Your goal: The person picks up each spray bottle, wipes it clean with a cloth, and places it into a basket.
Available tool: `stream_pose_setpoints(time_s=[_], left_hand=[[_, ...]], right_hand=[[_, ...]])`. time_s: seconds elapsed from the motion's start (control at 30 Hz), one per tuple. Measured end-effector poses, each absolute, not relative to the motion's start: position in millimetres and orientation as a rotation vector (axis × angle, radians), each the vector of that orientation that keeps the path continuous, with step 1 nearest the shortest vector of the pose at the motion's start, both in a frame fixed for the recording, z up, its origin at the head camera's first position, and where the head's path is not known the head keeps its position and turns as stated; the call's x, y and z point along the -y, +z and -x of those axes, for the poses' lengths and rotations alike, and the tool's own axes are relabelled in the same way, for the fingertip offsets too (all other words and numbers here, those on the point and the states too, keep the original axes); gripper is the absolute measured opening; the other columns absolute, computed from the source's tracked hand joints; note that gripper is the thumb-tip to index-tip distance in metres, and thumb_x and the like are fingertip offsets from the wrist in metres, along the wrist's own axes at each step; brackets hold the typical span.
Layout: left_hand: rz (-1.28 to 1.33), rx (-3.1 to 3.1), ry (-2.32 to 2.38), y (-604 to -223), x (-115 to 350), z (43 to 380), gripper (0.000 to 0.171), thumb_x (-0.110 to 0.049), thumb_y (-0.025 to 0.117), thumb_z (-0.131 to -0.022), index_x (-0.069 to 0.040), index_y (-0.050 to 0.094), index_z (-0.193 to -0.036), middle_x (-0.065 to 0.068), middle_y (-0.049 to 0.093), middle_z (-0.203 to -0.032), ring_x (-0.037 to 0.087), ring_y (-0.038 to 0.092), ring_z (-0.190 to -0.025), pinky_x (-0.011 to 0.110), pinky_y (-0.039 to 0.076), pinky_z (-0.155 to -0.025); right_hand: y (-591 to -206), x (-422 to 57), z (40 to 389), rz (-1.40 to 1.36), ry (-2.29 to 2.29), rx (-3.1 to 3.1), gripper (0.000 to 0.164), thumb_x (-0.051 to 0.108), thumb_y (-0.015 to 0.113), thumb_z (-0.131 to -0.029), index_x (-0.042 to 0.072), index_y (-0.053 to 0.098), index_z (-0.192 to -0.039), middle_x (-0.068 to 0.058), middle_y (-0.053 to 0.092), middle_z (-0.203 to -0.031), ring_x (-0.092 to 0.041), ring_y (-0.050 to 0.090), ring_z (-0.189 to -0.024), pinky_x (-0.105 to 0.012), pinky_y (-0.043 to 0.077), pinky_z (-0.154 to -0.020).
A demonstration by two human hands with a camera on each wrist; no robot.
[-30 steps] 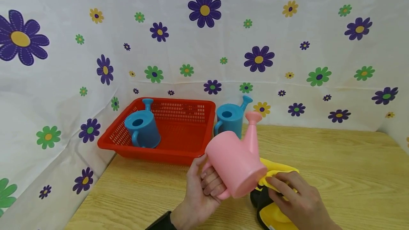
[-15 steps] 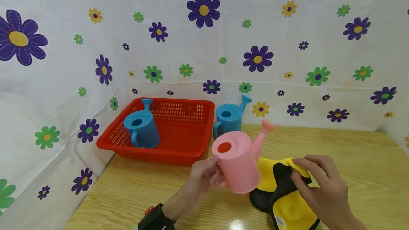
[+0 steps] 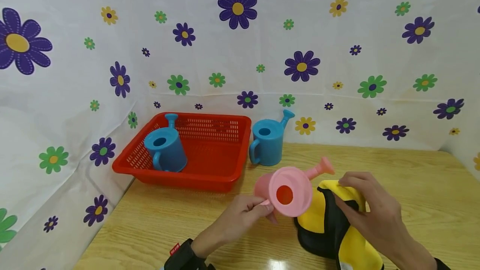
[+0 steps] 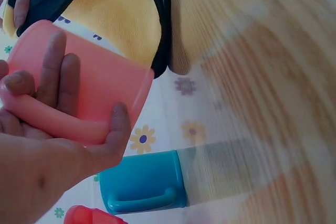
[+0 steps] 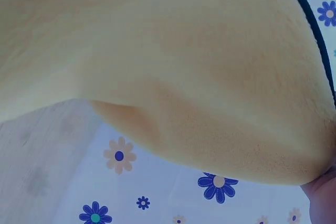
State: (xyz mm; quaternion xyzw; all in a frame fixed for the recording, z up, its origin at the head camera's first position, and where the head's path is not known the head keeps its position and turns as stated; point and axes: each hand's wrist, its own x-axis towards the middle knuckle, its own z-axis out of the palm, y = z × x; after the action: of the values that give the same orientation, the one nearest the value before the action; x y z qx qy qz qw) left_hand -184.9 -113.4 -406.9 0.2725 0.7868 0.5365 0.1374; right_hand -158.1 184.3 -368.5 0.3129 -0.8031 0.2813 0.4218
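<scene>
Pink and smooth, the round can point(image 3: 301, 193) tilts, handle point(image 4: 60, 121) gripped by the left hand point(image 3: 243, 215). The right hand point(image 3: 380, 216) pinches fuzzy yellow-and-black cloth point(image 3: 335, 224).

At right, passage is allowed over the table point(image 3: 431, 186); behind the pink watering can point(image 3: 301, 191), the way is barred by a blue watering can point(image 3: 270, 147) and red basket point(image 3: 187, 180).

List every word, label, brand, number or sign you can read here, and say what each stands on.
No text is readable.
Red tag on the black wrist strap: light marks, too small to read.
White label on the yellow-and-black cloth: cut off by the picture's edge, nothing legible.
Pink watering can, blue watering cans, red basket: no lettering visible.
</scene>
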Motion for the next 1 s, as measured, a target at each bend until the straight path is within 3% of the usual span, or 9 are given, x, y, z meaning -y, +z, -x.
stream_pose_setpoints(time_s=[0.1,0.2,0.4,0.6,0.7,0.83,1.0], left_hand=[[-0.853,-2.362,1.474,-408.1,110.5,183.6,0.033,-0.033,0.051,-0.105,-0.016,0.076,-0.091,0.01,0.072,-0.077,0.002,0.053,-0.072,0.019,0.04,-0.067],[-0.871,-2.387,1.417,-408.2,106.8,181.7,0.031,-0.034,0.053,-0.104,-0.019,0.076,-0.089,0.011,0.067,-0.072,0.002,0.041,-0.06,0.018,0.029,-0.057],[-0.865,-2.369,1.374,-406.5,100.8,178.0,0.033,-0.037,0.052,-0.104,-0.018,0.075,-0.089,0.0,0.075,-0.082,0.003,0.046,-0.061,0.018,0.031,-0.056],[-0.903,-2.381,1.363,-405.5,98.7,175.6,0.031,-0.036,0.052,-0.103,-0.019,0.075,-0.091,-0.007,0.059,-0.063,0.002,0.041,-0.055,0.019,0.028,-0.051],[-0.898,-2.386,1.374,-405.5,99.4,175.8,0.032,-0.035,0.052,-0.103,-0.017,0.076,-0.094,-0.001,0.057,-0.06,0.002,0.037,-0.052,0.02,0.025,-0.049],[-0.844,-2.355,1.424,-403.7,102.3,177.9,0.036,-0.037,0.05,-0.105,-0.015,0.077,-0.096,0.001,0.07,-0.073,0.002,0.044,-0.061,0.019,0.033,-0.057],[-0.849,-2.291,1.483,-401.7,107.6,182.5,0.039,-0.036,0.047,-0.107,-0.011,0.076,-0.098,-0.006,0.077,-0.091,0.004,0.063,-0.089,0.023,0.049,-0.087]], right_hand=[[-367.2,-180.9,163.1,-0.87,0.735,2.0,0.054,0.051,0.047,-0.105,0.003,0.072,-0.098,-0.01,0.068,-0.1,-0.005,0.06,-0.096,-0.004,0.043,-0.095],[-366.9,-174.3,166.3,-0.944,0.73,2.008,0.051,0.048,0.047,-0.105,0.006,0.076,-0.101,-0.01,0.069,-0.105,-0.01,0.063,-0.094,-0.005,0.046,-0.091],[-366.8,-157.9,166.9,-1.081,0.657,2.014,0.048,0.043,0.045,-0.107,0.006,0.075,-0.115,-0.013,0.065,-0.115,-0.021,0.064,-0.097,-0.007,0.045,-0.099],[-367.7,-148.7,161.2,-1.149,0.549,2.064,0.049,0.039,0.036,-0.11,0.009,0.074,-0.12,-0.01,0.065,-0.122,-0.019,0.058,-0.103,-0.009,0.049,-0.096],[-369.9,-145.9,156.6,-1.198,0.487,2.088,0.05,0.039,0.032,-0.111,0.013,0.073,-0.121,-0.005,0.066,-0.124,-0.016,0.057,-0.105,-0.013,0.052,-0.095],[-373.8,-142.1,152.3,-1.314,0.448,2.043,0.044,0.031,0.033,-0.111,0.013,0.073,-0.12,-0.002,0.068,-0.121,-0.018,0.06,-0.106,-0.021,0.054,-0.095],[-376.3,-143.5,145.2,-1.424,0.448,2.087,0.041,0.033,0.036,-0.11,0.014,0.07,-0.125,0.0,0.067,-0.125,-0.015,0.058,-0.106,-0.019,0.052,-0.095]])
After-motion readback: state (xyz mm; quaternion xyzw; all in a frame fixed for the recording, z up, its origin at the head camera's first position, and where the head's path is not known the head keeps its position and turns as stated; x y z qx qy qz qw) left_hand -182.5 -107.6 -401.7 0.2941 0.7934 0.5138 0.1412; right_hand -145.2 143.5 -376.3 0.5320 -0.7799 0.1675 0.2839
